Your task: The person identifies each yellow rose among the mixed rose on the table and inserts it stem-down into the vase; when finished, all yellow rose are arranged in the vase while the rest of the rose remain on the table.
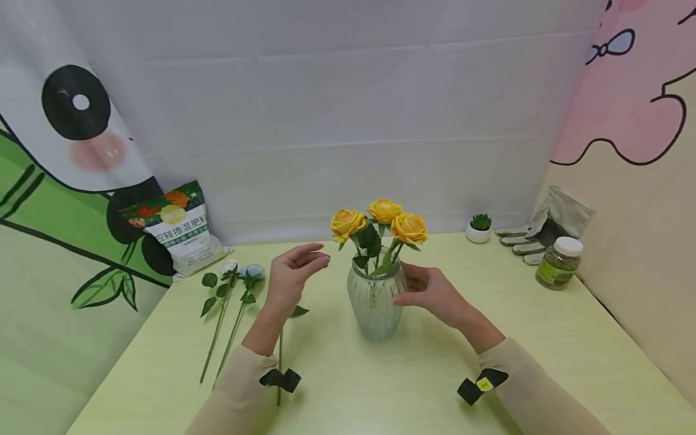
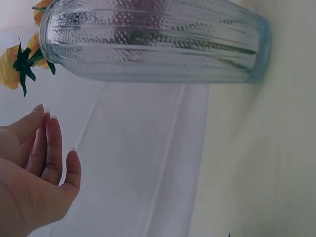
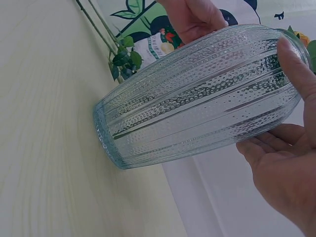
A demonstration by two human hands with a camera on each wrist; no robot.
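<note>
A ribbed clear glass vase (image 1: 375, 305) stands upright on the table, with three yellow roses (image 1: 384, 211) leaning out of its mouth. My right hand (image 1: 437, 296) grips the vase's upper right side, thumb in front and fingers round behind, as the right wrist view (image 3: 291, 143) also shows. To the left of the vase, my left hand (image 1: 296, 272) is raised with nothing in it. Its fingers bend loosely, with thumb and fingertips close together in the left wrist view (image 2: 39, 168). Below that forearm lies another stem (image 1: 280, 350), its flower end hidden by the hand.
A white rose (image 1: 229, 266) and a pale blue rose (image 1: 252, 272) lie at the left. Behind them leans a fertilizer bag (image 1: 182, 232). At the back right are a small potted succulent (image 1: 479, 229), grey gloves (image 1: 544, 226) and a white-lidded jar (image 1: 559, 263).
</note>
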